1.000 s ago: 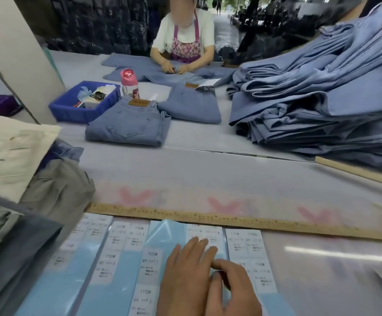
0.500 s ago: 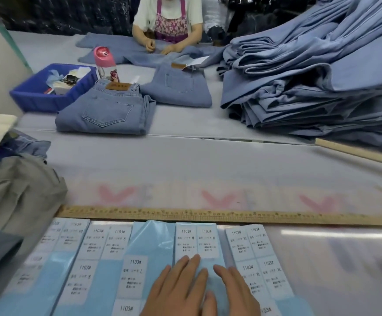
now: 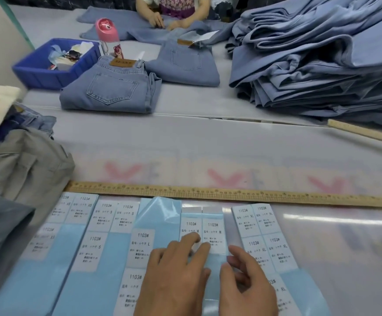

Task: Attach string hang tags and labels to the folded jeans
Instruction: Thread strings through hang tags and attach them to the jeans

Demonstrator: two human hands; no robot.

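Both hands palm-down: left hand (image 3: 176, 272) fingertips pressing M label sheet (image 3: 202, 233); right hand (image 3: 245, 283) loosely curled, holding nothing.

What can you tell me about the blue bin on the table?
The blue bin is an open plastic tray, rectangular, with low walls. It sits upright at the table's far left, beside the folded jeans and a pink bottle. Inside lie loose papers, light blue scraps and small dark items, too small to identify.

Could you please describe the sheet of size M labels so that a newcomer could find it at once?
Just below the wooden ruler, five blue label sheets lie in a row. The size M sheet is fourth from the left, under the left hand; only its labels read M.
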